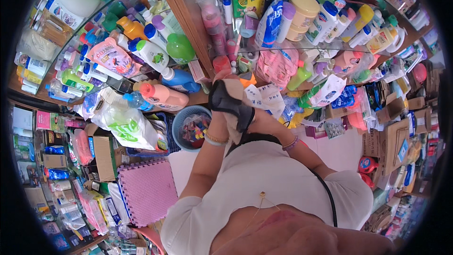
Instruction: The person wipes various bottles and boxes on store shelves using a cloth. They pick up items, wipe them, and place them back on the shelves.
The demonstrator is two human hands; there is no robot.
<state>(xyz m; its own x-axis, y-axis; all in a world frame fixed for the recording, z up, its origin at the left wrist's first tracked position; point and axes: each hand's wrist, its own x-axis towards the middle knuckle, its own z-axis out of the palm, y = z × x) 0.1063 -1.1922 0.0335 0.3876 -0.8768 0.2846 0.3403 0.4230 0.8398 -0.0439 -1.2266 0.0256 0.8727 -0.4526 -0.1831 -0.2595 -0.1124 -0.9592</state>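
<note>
A black and beige cloth item [231, 101] is wrapped over much of my left hand [224, 75], whose fingers show above its upper edge. Beaded and pale bracelets circle that wrist. My right hand [257, 120] grips the lower right edge of the cloth, with its fingertips partly hidden. Both hands are close together in front of my body. Beyond them, at the shelf's edge, is a red lid or cup [221, 63]. White paper with writing [265, 99] lies just right of the cloth.
Glass shelves with a wooden divider [187, 17] hold crowded bottles and packs. A blue-grey bucket [177, 138] with small colourful packets stands lower left, beside a bulging white plastic bag [131, 124]. Purple foam mats [147, 191] lie below them. Cardboard boxes [393, 145] line the right side.
</note>
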